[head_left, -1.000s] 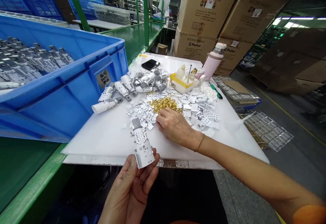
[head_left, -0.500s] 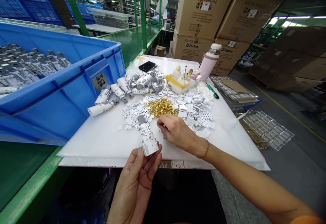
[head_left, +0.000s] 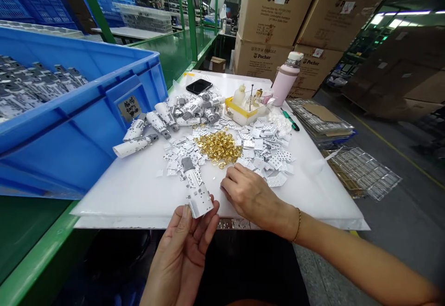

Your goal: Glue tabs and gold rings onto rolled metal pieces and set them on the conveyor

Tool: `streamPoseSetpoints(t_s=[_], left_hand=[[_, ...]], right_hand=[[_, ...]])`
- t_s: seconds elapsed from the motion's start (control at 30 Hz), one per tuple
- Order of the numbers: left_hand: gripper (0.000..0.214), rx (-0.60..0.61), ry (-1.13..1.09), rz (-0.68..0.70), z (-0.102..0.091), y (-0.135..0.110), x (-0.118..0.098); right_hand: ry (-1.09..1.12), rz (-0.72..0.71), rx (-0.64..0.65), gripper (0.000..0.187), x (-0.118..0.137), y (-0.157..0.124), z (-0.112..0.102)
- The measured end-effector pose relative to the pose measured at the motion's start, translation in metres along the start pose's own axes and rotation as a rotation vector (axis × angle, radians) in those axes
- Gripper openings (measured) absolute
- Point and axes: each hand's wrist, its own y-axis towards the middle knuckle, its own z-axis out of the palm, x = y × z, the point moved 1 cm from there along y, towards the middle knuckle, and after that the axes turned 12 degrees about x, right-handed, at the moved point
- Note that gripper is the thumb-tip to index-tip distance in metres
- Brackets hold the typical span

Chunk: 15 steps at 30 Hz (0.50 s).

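Between the thumb and fingers of my left hand is a white, tapered plastic model part with a grey tip, tilted away from me. My right hand is closed, its fingertips low over the white table surface; whatever they pinch, if anything, is hidden. Just beyond the right fingers lies a heap of gold rings. Small white flat pieces spread on both sides of the rings. Similar white tapered parts lie in a group at the back left of the table.
A large blue crate filled with similar parts stands at the left. Towards the table's back are a phone, a yellow-edged tray with small bottles, a pink flask and a green pen. Cardboard boxes are stacked behind.
My right hand has drawn back from the gold rings, lower and slightly right. My left hand still holds the white part, a little lower in view.
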Motion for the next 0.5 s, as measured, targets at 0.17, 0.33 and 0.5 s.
streamPoseSetpoints(t_s=[0.17, 0.33, 0.5], left_hand=[[0.016, -0.012, 0.041, 0.035, 0.009, -0.004, 0.002], [0.017, 0.015, 0.033, -0.005, 0.011, -0.003, 0.007], [0.018, 0.076, -0.04, -0.015, 0.011, -0.003, 0.012]], right_hand=[[0.441, 0.092, -0.142, 0.014, -0.012, -0.005, -0.011], [0.761, 0.098, -0.272, 0.007, -0.004, -0.02, -0.025], [0.79, 0.015, -0.348, 0.012, 0.008, -0.034, -0.017]])
